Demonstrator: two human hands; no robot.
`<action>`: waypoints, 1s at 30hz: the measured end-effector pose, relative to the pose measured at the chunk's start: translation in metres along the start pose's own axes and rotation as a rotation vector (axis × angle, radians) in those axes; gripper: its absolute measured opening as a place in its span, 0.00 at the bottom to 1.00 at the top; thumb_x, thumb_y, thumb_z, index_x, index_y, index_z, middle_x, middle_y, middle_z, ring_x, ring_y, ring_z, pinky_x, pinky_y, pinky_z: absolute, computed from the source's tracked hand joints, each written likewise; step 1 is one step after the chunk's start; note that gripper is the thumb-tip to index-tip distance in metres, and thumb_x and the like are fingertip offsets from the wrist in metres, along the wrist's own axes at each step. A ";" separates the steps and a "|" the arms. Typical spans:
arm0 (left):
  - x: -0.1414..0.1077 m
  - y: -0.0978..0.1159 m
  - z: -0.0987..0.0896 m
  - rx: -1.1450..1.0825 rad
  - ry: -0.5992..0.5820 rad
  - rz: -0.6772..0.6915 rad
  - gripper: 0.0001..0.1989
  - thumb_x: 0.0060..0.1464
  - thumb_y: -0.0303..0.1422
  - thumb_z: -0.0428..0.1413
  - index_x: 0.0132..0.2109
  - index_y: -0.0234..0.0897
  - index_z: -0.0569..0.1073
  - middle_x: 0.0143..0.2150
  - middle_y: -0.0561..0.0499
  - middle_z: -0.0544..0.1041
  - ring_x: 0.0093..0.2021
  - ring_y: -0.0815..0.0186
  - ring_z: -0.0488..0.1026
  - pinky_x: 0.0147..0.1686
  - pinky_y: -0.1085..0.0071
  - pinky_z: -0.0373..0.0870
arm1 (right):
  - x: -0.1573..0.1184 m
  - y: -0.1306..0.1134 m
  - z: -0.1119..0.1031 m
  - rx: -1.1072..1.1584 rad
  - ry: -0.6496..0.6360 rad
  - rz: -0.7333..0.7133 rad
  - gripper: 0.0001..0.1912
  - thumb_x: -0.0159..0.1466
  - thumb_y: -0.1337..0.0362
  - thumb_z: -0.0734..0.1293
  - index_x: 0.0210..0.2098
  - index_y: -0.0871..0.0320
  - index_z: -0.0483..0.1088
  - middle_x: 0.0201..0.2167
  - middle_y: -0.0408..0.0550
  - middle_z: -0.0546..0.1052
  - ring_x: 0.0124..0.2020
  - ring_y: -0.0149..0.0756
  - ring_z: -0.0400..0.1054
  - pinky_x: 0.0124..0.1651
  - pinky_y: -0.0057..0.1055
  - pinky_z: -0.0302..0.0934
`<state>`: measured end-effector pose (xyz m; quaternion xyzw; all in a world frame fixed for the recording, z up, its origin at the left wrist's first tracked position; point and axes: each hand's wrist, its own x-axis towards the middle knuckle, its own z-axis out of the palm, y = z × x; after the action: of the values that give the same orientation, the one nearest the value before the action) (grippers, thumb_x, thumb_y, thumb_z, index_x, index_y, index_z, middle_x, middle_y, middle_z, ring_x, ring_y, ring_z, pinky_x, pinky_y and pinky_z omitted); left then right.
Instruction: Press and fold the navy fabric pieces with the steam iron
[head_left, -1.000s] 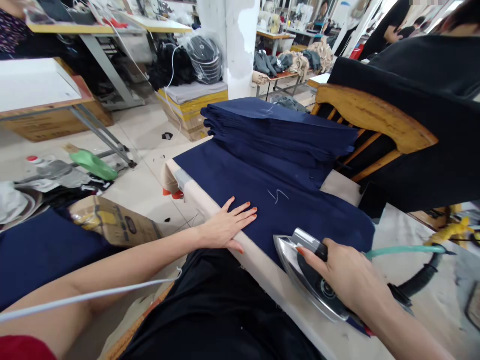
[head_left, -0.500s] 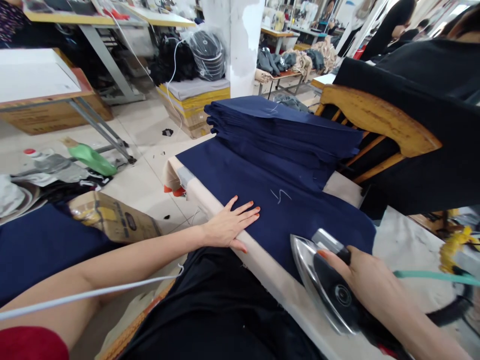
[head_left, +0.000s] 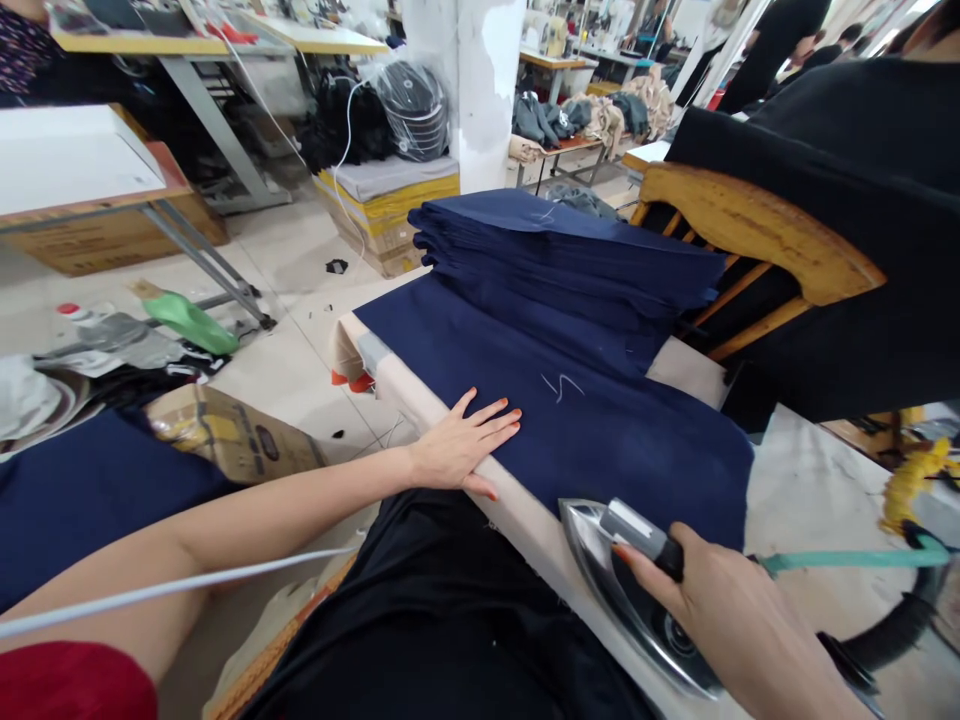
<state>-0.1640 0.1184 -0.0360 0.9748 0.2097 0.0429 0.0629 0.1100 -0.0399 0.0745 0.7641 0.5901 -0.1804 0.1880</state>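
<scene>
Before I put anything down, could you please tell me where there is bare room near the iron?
The pale surface shows a bare patch between the navy cloth and yellow bundle, beyond the green hose. Crowded: around the iron in the right hand, and under the folded stack.

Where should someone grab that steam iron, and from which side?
Probably by the raised handle of the steam iron, from above and the right, as the right hand does: the handle stands over the metal base, whose pointed tip faces left and away, so fingers stay off the metal.
</scene>
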 end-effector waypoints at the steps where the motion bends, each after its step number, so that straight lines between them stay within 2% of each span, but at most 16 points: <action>1: 0.000 0.000 0.000 0.002 0.002 0.001 0.46 0.51 0.63 0.41 0.66 0.33 0.50 0.67 0.39 0.50 0.68 0.51 0.41 0.61 0.46 0.23 | -0.002 0.003 0.001 0.010 -0.012 -0.006 0.28 0.60 0.37 0.48 0.33 0.54 0.60 0.25 0.53 0.75 0.32 0.54 0.72 0.35 0.44 0.61; 6: 0.000 0.000 0.000 0.001 0.008 0.000 0.46 0.50 0.63 0.42 0.65 0.34 0.52 0.67 0.38 0.51 0.68 0.50 0.41 0.62 0.46 0.25 | -0.016 0.026 0.001 0.071 -0.061 0.020 0.26 0.60 0.38 0.51 0.33 0.53 0.63 0.23 0.52 0.75 0.32 0.52 0.73 0.34 0.42 0.61; 9: 0.001 0.001 0.001 -0.002 0.004 -0.003 0.46 0.50 0.63 0.42 0.65 0.34 0.53 0.67 0.39 0.50 0.68 0.50 0.41 0.62 0.46 0.26 | -0.017 0.031 -0.006 0.037 -0.058 0.031 0.28 0.59 0.36 0.50 0.32 0.52 0.63 0.22 0.51 0.74 0.31 0.52 0.72 0.32 0.41 0.60; 16: 0.001 -0.001 0.002 0.013 -0.012 -0.002 0.45 0.51 0.62 0.42 0.66 0.34 0.51 0.67 0.39 0.50 0.68 0.51 0.41 0.61 0.46 0.24 | 0.013 -0.010 -0.028 -0.001 0.038 0.015 0.26 0.62 0.39 0.47 0.29 0.53 0.58 0.23 0.50 0.73 0.30 0.51 0.71 0.30 0.39 0.57; 19: 0.000 -0.002 0.001 0.027 -0.014 0.004 0.46 0.51 0.62 0.42 0.66 0.33 0.50 0.67 0.38 0.50 0.68 0.51 0.40 0.61 0.46 0.24 | 0.019 -0.009 -0.025 0.023 0.026 0.015 0.25 0.63 0.41 0.47 0.29 0.54 0.59 0.23 0.51 0.73 0.30 0.50 0.71 0.29 0.37 0.57; 21: 0.001 -0.002 0.000 0.035 -0.019 0.010 0.46 0.52 0.62 0.41 0.66 0.33 0.49 0.67 0.38 0.49 0.68 0.51 0.40 0.61 0.47 0.23 | 0.018 0.007 -0.017 0.013 0.029 0.042 0.25 0.62 0.40 0.48 0.30 0.54 0.59 0.22 0.51 0.72 0.29 0.50 0.71 0.28 0.37 0.57; 24: 0.002 -0.003 0.000 0.043 -0.028 0.013 0.46 0.52 0.62 0.41 0.66 0.33 0.49 0.67 0.38 0.49 0.68 0.51 0.40 0.62 0.47 0.23 | 0.012 0.045 0.001 0.019 0.078 0.103 0.26 0.61 0.38 0.49 0.28 0.54 0.59 0.21 0.52 0.73 0.29 0.51 0.72 0.29 0.38 0.58; 27: 0.002 -0.004 0.002 0.048 -0.027 0.015 0.46 0.52 0.62 0.40 0.66 0.33 0.49 0.67 0.38 0.49 0.68 0.50 0.40 0.62 0.47 0.22 | 0.002 0.086 0.016 0.094 0.121 0.165 0.28 0.60 0.37 0.50 0.27 0.54 0.61 0.20 0.52 0.73 0.28 0.50 0.72 0.29 0.38 0.59; 30: 0.003 -0.005 0.003 0.056 -0.031 0.020 0.47 0.51 0.62 0.40 0.67 0.32 0.48 0.67 0.39 0.48 0.68 0.51 0.40 0.61 0.48 0.21 | -0.006 0.116 0.023 0.180 0.139 0.221 0.27 0.60 0.38 0.52 0.27 0.54 0.65 0.18 0.50 0.72 0.24 0.47 0.71 0.27 0.37 0.59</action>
<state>-0.1629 0.1239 -0.0395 0.9787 0.2002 0.0227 0.0384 0.2194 -0.0833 0.0663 0.8489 0.4953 -0.1573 0.0964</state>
